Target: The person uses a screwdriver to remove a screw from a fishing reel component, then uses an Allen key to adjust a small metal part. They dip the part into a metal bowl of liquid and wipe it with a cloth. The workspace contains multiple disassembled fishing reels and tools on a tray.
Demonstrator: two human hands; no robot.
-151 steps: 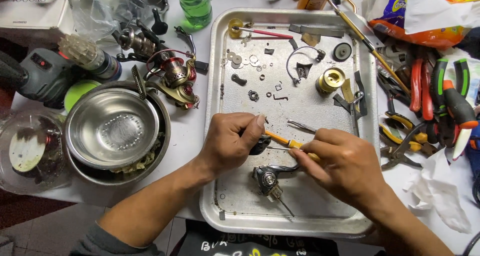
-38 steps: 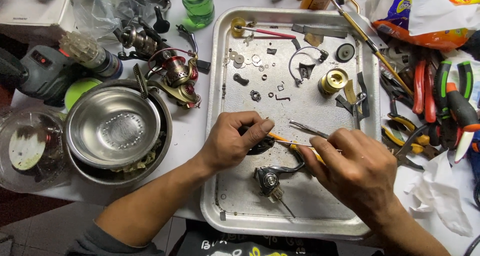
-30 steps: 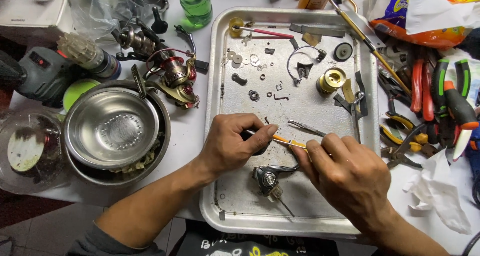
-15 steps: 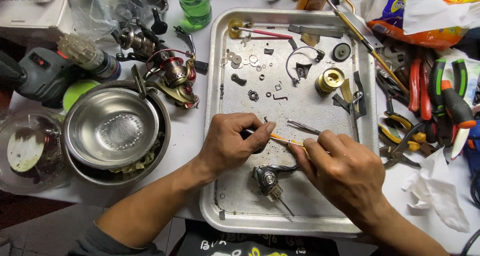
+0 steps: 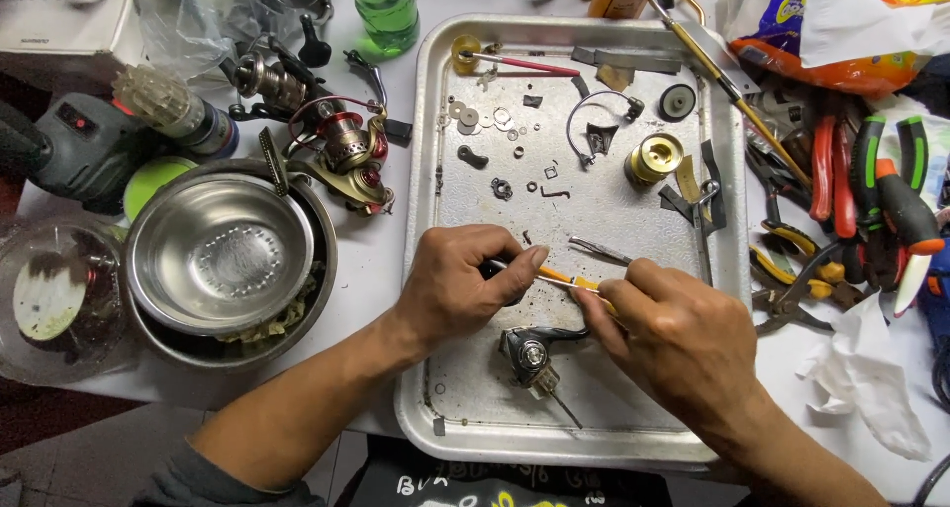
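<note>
Metal tray [image 5: 435, 121] with small reel parts [image 5: 495, 131], beside nested steel bowls [image 5: 223, 255].

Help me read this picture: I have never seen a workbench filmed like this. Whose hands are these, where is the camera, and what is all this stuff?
The camera sits on the person's head and looks straight down, so both hands are their own. The left hand pinches a small dark part, too hidden to identify. The right hand holds a thin orange-handled tool against it. They work over a metal tray that holds small washers and screws, a gold spool and a dark reel body. Left of the tray stand nested steel bowls and a red fishing reel. Pliers lie on the right.
</note>
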